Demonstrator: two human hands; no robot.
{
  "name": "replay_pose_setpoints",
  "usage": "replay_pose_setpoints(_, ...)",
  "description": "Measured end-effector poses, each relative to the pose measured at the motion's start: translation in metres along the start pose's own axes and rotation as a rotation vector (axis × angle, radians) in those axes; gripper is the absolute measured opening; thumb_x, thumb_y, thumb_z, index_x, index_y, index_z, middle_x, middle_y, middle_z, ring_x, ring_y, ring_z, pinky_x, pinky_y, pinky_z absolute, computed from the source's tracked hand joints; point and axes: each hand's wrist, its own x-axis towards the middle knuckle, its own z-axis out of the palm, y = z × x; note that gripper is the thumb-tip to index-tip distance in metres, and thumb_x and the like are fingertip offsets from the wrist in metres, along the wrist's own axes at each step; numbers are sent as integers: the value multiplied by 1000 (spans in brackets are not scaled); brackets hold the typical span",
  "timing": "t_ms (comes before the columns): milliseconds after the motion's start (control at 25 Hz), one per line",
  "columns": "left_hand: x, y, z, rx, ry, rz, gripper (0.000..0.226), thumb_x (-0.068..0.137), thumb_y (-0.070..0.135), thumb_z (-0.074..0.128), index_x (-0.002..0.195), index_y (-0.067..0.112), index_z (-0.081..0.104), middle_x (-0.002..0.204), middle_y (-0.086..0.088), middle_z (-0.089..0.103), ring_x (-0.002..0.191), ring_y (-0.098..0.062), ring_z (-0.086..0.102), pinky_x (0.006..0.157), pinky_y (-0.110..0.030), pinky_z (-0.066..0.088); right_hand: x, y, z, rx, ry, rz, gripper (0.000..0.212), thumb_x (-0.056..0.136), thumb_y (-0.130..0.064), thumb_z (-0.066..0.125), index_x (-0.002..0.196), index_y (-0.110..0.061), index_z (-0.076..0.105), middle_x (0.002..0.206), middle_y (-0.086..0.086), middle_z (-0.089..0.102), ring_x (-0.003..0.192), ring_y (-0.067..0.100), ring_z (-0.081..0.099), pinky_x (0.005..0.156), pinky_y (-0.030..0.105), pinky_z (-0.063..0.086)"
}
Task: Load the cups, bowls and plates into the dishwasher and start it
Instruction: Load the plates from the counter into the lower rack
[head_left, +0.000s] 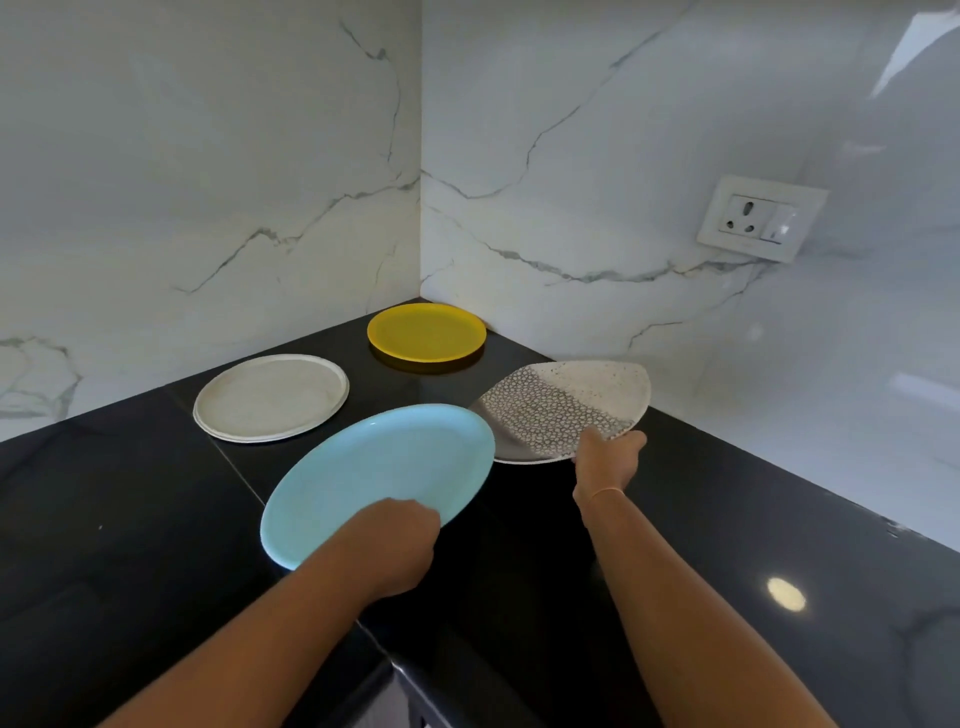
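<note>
Two bare arms reach out from the bottom of the view over a shiny black counter (130, 519). On the left side, the left hand (400, 540) holds a light blue plate (384, 467) by its near rim. Its fingers are curled round the rim, and the tips are hidden under the plate. This plate is tipped up, with its far side higher.

On the right, the right hand (605, 460) pinches the near edge of a speckled, patterned plate (561, 405). That plate is tipped too. From the camera, the blue plate covers a bit of its left edge.

Farther back, a pale cream plate (270, 397) lies flat on the counter, to the left. A yellow plate (426, 332) lies flat in the corner, close to the white marble wall (208, 156). High on the right wall sits a white socket with a switch (758, 218).
</note>
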Motion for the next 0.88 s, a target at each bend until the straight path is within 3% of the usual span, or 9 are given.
replay_pose_setpoints(80, -10, 6, -8, -85, 75, -17, 21, 95, 19, 38, 99, 10, 56, 93, -6, 60, 73, -12, 49, 71, -24, 35, -9, -13, -20, -113, 0, -139, 25, 88, -10, 49, 110, -4, 37, 98, 14, 53, 81, 28, 52, 71, 34, 44)
replay_pose_setpoints(160, -24, 15, -19, -161, 162, -36, 18, 95, 22, 38, 96, 14, 54, 87, -2, 56, 69, -8, 45, 70, -21, 32, -18, -25, -45, -246, -4, -297, 24, 90, -14, 48, 109, -4, 38, 99, 17, 56, 83, 31, 53, 72, 37, 45)
replay_pose_setpoints(280, -52, 36, -40, -192, 274, -99, 16, 96, 24, 37, 99, 13, 47, 86, -3, 53, 74, -15, 48, 70, -26, 36, -39, -40, -89, -388, -15, -534, 20, 91, -17, 47, 104, -4, 38, 91, 17, 57, 77, 32, 53, 67, 38, 43)
replay_pose_setpoints(400, -76, 55, -59, -292, 436, -160, 17, 95, 25, 36, 88, 11, 42, 75, -3, 51, 67, -18, 50, 59, -27, 37, -63, -51, -128, -510, -26, -711, 17, 91, -18, 46, 99, -5, 39, 78, 10, 54, 68, 31, 53, 60, 35, 41)
replay_pose_setpoints(520, -101, 76, -74, -432, 489, -158, 21, 95, 25, 37, 83, 9, 43, 69, -2, 46, 59, -11, 44, 47, -24, 28, -94, -56, -165, -580, -42, -782, 16, 91, -19, 46, 99, -7, 39, 75, 6, 54, 63, 27, 53, 55, 32, 39)
replay_pose_setpoints(880, -197, 122, -84, -524, 534, 56, 23, 97, 27, 36, 83, 8, 40, 67, 0, 39, 56, -8, 36, 47, -24, 23, -230, -50, -258, -702, 61, -827, 16, 87, -16, 46, 89, -18, 30, 61, 2, 49, 57, 29, 50, 50, 31, 32)
